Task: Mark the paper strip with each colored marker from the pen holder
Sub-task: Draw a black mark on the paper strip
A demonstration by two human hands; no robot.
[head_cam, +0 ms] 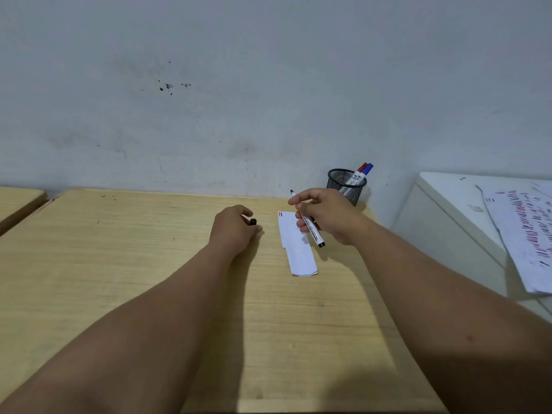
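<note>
A white paper strip (295, 249) lies on the wooden desk (149, 264), with a red and a blue mark at its far left corner. My right hand (328, 215) hovers over the strip's far end, shut on an uncapped black marker (313, 231) whose tip points away toward the wall. My left hand (234, 227) rests on the desk to the left of the strip, closed around the black cap (253, 222). A black mesh pen holder (346, 185) stands at the wall behind my right hand, holding a red marker (362, 167) and a blue marker (368, 168).
A white cabinet (448, 222) stands to the right of the desk, with a scribbled sheet of paper (525, 237) on top. Another desk's edge (18, 201) shows at the far left. The wall runs right behind the desk.
</note>
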